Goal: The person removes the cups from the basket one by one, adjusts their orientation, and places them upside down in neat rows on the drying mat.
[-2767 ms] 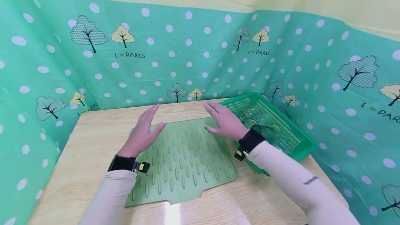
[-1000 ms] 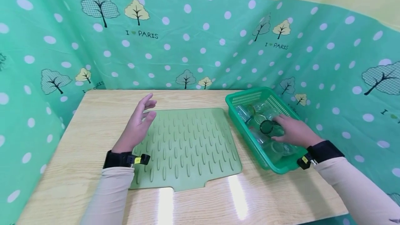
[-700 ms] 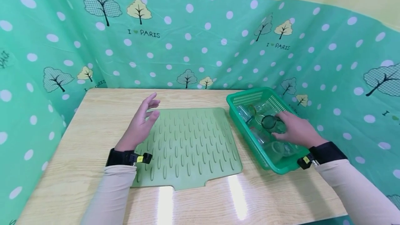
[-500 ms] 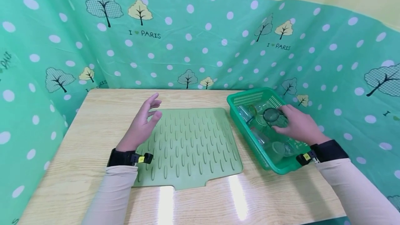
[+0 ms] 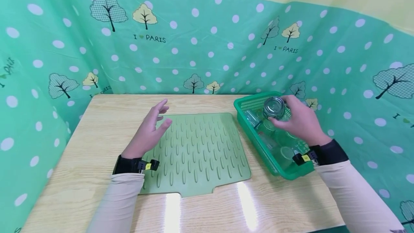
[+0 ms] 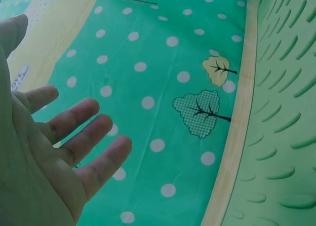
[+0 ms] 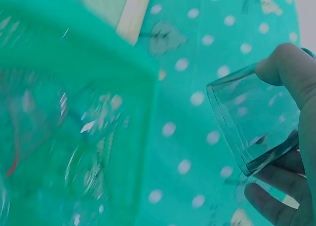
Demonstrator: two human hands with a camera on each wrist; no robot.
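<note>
A clear glass [image 5: 274, 108] is gripped by the right hand [image 5: 299, 120] and held tipped above the far end of the green basket [image 5: 291, 173], well apart from the left hand [image 5: 147, 132], which is kept spread, fingers relaxed, over the green mat [image 5: 200, 154]. Half a second earlier the glass was lower, nearer the other glasses in the basket

- You had open room across the ribbed mat [image 5: 197, 150], with nothing standing on it.
- To the right, the basket [image 5: 255, 139] wall and the glasses [image 5: 281, 150] crowding inside it blocked your way.
- The curtain [image 5: 207, 49] closed the far side.
</note>
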